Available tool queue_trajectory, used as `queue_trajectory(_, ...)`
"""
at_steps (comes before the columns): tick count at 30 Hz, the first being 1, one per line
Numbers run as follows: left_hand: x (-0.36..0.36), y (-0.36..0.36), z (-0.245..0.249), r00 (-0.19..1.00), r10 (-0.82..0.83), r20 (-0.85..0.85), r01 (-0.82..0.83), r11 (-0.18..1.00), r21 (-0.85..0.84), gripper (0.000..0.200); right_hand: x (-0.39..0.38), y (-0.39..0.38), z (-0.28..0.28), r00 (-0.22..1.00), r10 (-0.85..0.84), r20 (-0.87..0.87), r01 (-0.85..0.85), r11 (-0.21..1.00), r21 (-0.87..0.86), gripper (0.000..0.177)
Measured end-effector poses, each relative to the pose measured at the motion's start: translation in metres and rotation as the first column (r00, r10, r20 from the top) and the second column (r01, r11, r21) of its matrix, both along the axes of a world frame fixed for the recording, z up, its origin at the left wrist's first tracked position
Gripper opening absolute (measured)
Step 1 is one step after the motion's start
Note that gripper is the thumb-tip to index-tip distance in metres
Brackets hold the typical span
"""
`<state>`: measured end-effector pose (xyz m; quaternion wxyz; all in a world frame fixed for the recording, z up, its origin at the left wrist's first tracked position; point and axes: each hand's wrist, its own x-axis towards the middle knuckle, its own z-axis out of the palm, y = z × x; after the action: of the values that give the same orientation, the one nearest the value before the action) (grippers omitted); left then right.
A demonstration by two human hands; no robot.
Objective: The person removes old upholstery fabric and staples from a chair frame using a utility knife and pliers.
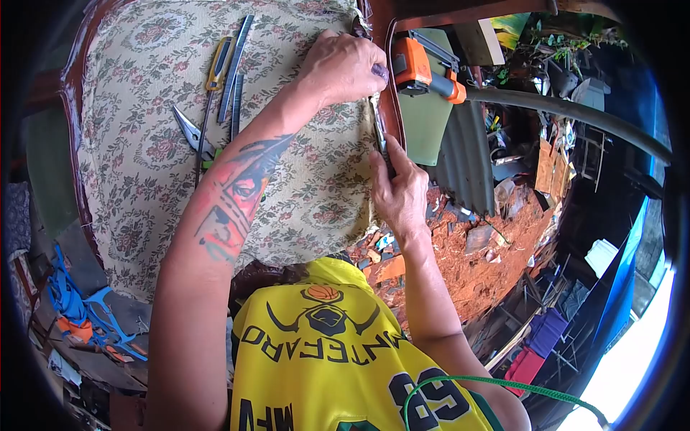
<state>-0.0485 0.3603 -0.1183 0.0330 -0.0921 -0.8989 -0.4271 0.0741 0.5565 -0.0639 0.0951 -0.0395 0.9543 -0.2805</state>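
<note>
A chair seat covered in floral fabric (pixel 309 183) lies in front of me, set against a dark reddish-brown wooden frame (pixel 389 118). My left hand (pixel 345 68) is closed at the fabric's right edge, its fingertips against the frame; what they pinch is hidden. Just below, my right hand (pixel 399 190) grips a slim tool (pixel 382 136) with a dark handle and a metal end, which lies along the seam between fabric and wood. Its exact kind I cannot make out. The fabric edge there looks ragged.
On the seat lie a yellow utility knife (pixel 218 65), metal strips (pixel 234 72) and pliers (pixel 190 133). An orange-and-black power tool (pixel 420 68) rests beyond the frame, with a hose (pixel 568 106) running right. Debris covers the reddish ground (pixel 460 266). Blue straps (pixel 86 309) lie at left.
</note>
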Motion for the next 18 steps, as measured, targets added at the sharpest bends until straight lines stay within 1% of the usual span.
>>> queue_trajectory(2,0.000,0.001,-0.001,1.000,0.010,-0.007,-0.010,1.000,0.003,0.028,-0.001,0.000,0.000,1.000,0.006,-0.006,-0.006,1.000,0.019,0.037)
queue_trajectory(4,-0.001,0.000,0.001,1.000,-0.005,-0.015,0.005,0.999,-0.039,0.028,-0.002,-0.002,0.001,1.000,0.014,-0.009,-0.013,0.999,0.034,0.037)
queue_trajectory(7,0.000,0.001,0.000,1.000,-0.005,-0.002,0.005,0.999,-0.047,0.029,-0.002,-0.007,0.003,1.000,0.002,0.025,-0.003,0.999,0.044,0.037)
queue_trajectory(9,0.000,0.001,-0.001,1.000,-0.002,-0.018,0.001,0.999,-0.047,0.028,-0.002,-0.007,0.002,1.000,0.018,-0.016,-0.016,0.994,0.107,0.037)
queue_trajectory(10,0.001,0.002,-0.002,0.999,-0.002,-0.034,0.001,0.999,-0.048,0.027,-0.001,-0.007,0.002,1.000,0.020,-0.011,-0.018,0.994,0.110,0.037)
queue_trajectory(12,0.003,0.004,-0.001,1.000,-0.004,-0.023,0.002,0.998,-0.067,0.026,-0.004,-0.008,0.006,1.000,0.019,0.024,-0.021,0.992,0.120,0.031)
queue_trajectory(13,0.004,0.004,-0.001,1.000,-0.007,-0.015,0.006,0.996,-0.090,0.026,-0.005,-0.010,0.009,0.999,0.021,0.026,-0.025,0.992,0.123,0.031)
queue_trajectory(14,0.005,0.005,-0.002,1.000,-0.004,-0.011,0.003,0.996,-0.088,0.026,-0.006,-0.012,0.012,0.998,0.061,-0.019,-0.058,0.988,0.144,0.028)
queue_trajectory(16,0.007,0.008,-0.003,0.998,0.027,-0.058,-0.032,0.996,-0.086,0.025,-0.005,-0.009,0.010,0.988,0.122,-0.090,-0.106,0.980,0.168,0.022)
queue_trajectory(18,0.009,0.008,-0.002,0.999,0.031,-0.044,-0.034,0.995,-0.090,0.025,-0.003,-0.011,0.010,0.987,0.130,-0.091,-0.111,0.975,0.193,0.022)
